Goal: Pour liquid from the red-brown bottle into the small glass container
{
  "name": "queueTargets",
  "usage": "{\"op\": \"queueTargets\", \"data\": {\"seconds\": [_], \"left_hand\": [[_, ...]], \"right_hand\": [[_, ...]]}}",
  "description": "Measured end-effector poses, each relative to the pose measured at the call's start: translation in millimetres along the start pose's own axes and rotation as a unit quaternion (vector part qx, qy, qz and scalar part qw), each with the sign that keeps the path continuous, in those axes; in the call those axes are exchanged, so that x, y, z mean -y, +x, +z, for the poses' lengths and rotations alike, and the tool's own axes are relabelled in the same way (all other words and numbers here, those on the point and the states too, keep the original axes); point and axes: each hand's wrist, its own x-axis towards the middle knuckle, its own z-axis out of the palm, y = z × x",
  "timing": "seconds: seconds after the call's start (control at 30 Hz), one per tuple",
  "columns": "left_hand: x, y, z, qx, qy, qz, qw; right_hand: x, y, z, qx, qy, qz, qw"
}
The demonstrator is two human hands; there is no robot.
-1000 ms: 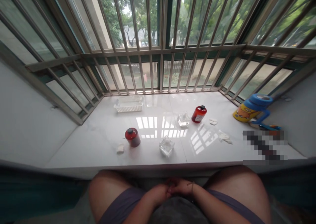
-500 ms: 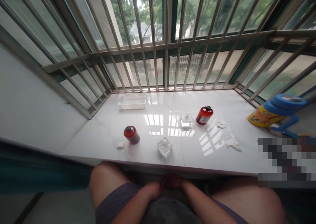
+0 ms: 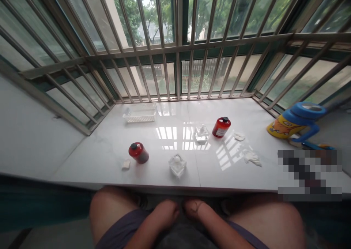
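Resting below the sill's (image 3: 109,146) front edge, left hand (image 3: 166,211) and right hand (image 3: 195,208) loosely curled, grasping nothing; nearest, glass dish (image 3: 177,164) and red bottle (image 3: 138,153); reach cleanly over the edge.

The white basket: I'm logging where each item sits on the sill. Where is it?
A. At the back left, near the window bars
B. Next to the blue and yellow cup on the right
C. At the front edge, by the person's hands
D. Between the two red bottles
A: the white basket sits at the back left of the sill, close to the window bars, apart from everything else.
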Motion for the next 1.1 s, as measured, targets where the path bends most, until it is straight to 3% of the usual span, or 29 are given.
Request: {"op": "queueTargets", "data": {"seconds": [0.1, 0.17, 0.27, 0.33, 0.4, 0.53, 0.8, 0.93, 1.1], "left_hand": [[-11, -31, -24.6, -0.087, -0.035, 0.037, 0.995], [-18, -43, -40.5, -0.223, -0.085, 0.084, 0.967], [-27, -41, -61.6, -0.404, -0.115, 0.133, 0.898], [-34, -25, -73.9, -0.462, -0.117, 0.138, 0.868], [-42, -4, -84.8, -0.468, -0.13, 0.122, 0.866], [-57, 24, -102.4, -0.408, -0.19, 0.079, 0.89], [-60, 10, -119.3, -0.238, -0.241, 0.193, 0.921], [-55, 13, -114.9, -0.25, -0.246, 0.209, 0.913], [-50, 15, -110.5, -0.261, -0.237, 0.208, 0.912]], "right_hand": [[14, 3, -3, 0.012, -0.064, -0.032, 0.997], [27, -13, -15, -0.018, -0.085, -0.086, 0.992], [52, -31, -42, -0.184, -0.079, -0.153, 0.968], [66, -28, -59, -0.316, -0.095, -0.181, 0.927], [76, -15, -70, -0.386, -0.115, -0.214, 0.89], [83, 18, -72, -0.394, -0.143, -0.263, 0.869], [82, 29, -56, -0.411, -0.132, -0.23, 0.873], [78, 27, -53, -0.429, -0.102, -0.207, 0.873], [75, 24, -59, -0.399, -0.075, -0.217, 0.888]]}}
